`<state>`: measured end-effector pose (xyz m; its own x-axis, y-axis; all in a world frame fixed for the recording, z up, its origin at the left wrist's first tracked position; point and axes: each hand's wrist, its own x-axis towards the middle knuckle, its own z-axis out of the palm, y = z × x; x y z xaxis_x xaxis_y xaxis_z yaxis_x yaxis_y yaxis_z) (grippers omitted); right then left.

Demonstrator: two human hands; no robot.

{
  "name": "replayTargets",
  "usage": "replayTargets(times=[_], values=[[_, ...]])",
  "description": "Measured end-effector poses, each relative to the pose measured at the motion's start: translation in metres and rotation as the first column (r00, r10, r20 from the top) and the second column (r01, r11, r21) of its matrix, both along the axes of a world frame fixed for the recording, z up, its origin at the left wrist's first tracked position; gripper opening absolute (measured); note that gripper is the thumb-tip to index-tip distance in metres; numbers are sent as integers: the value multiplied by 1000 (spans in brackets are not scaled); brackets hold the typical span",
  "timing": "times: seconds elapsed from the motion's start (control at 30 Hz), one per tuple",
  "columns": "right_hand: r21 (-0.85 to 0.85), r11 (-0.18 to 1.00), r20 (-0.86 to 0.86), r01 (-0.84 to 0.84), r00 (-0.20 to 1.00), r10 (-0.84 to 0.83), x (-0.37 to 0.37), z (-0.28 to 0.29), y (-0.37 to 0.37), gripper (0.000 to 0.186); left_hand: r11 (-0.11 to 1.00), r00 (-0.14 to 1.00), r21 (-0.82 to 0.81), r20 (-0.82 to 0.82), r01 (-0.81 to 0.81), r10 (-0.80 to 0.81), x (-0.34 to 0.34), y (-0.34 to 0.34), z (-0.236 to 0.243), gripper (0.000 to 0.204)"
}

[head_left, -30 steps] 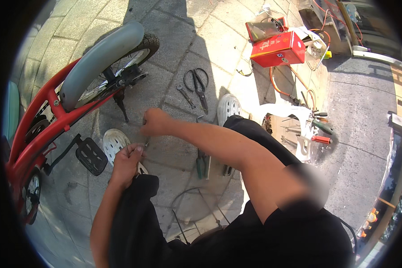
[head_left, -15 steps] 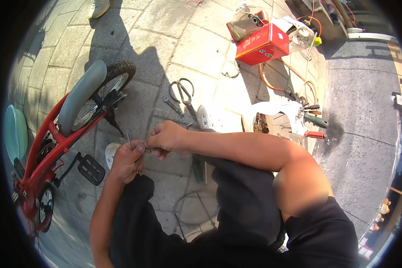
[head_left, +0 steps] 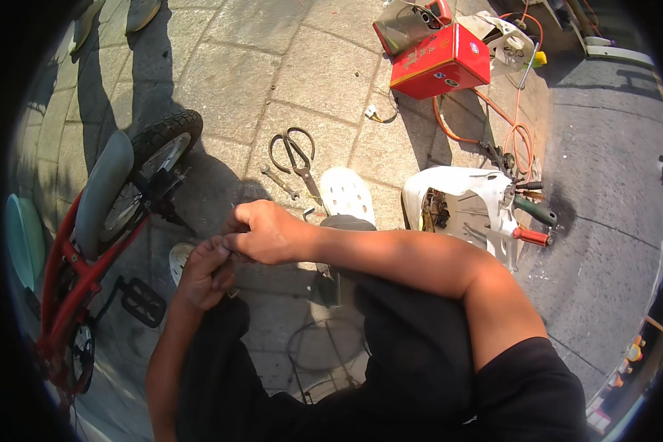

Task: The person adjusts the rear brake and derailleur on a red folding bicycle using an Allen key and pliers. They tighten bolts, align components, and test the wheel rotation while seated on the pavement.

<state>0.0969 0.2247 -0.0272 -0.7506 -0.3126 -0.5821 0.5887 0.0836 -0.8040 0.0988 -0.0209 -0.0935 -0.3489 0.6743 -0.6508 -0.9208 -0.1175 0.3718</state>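
Note:
Both hands meet in front of my knees, fingertips together. My left hand (head_left: 207, 274) is closed in a pinch, its fingers curled toward the palm. My right hand (head_left: 271, 233) crosses over from the right, with thumb and fingers pinched against the left fingertips. Whatever lies between them is too small or hidden to make out. Left of my hands lies a small red bicycle (head_left: 84, 269) with a grey mudguard (head_left: 105, 193), a knobbly tyre (head_left: 171, 140) and a black pedal (head_left: 144, 302). Beyond my right hand, a spanner (head_left: 278, 181) and black-handled scissors (head_left: 294, 158) lie on the paving.
White clogs (head_left: 346, 193) are on my feet. At right, a cut-open white plastic container (head_left: 438, 180) holds tools, with a green handle (head_left: 535, 211) and red handle (head_left: 532, 236) sticking out. Farther off stands a red box (head_left: 442, 62) near an orange hose (head_left: 456, 135). A teal basin (head_left: 23, 239) is far left.
The view has shifted, and a second shoe now shows at the far left. My hands stay together; the thin metal rod that stuck up from my left hand no longer shows clearly.

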Motion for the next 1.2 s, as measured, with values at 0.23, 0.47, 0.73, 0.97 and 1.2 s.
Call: replayTargets(times=[0.23, 0.47, 0.73, 0.97, 1.2], values=[[82, 996, -65, 32, 998, -26, 5, -9, -11, 16, 998, 1000, -61, -1, -23, 23, -6, 3, 8, 17], [294, 954, -299, -59, 942, 151, 17, -22, -16, 22, 977, 998, -213, -59, 3, -16, 0, 7, 6, 17], [320, 947, -197, 12, 979, 54, 20, -29, -27, 23, 939, 980, -343, -182, 9, -76, 2, 3, 8, 27], [174, 985, 115, -10, 993, -10, 9, -37, -30, 25, 929, 971, -371, -223, -2, -87, 2, 7, 7, 19], [91, 994, 242, -56, 970, 32, -4, -46, -27, 22, 928, 970, -366, -242, -74, -18, 0, 2, 4, 20]])
